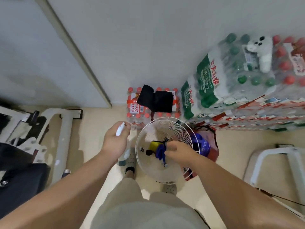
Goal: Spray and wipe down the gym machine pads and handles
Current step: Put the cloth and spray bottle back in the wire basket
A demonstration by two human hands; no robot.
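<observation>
Bottle (120, 130) gripped in my left hand (115, 142); right hand (179, 150) pinches what looks like a cloth (160, 151) above the basket (171, 128). Gathering step; next I carry both to the machine (65, 138).

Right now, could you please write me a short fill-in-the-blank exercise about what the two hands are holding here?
1. The left hand grips a white ____ bottle.
2. The right hand pinches a rag coloured ____.
3. The wire basket beneath it is coloured ____.
4. The black folded cloth lies on a bottle pack with ____ caps.
Missing words: spray; blue; white; red.
</observation>
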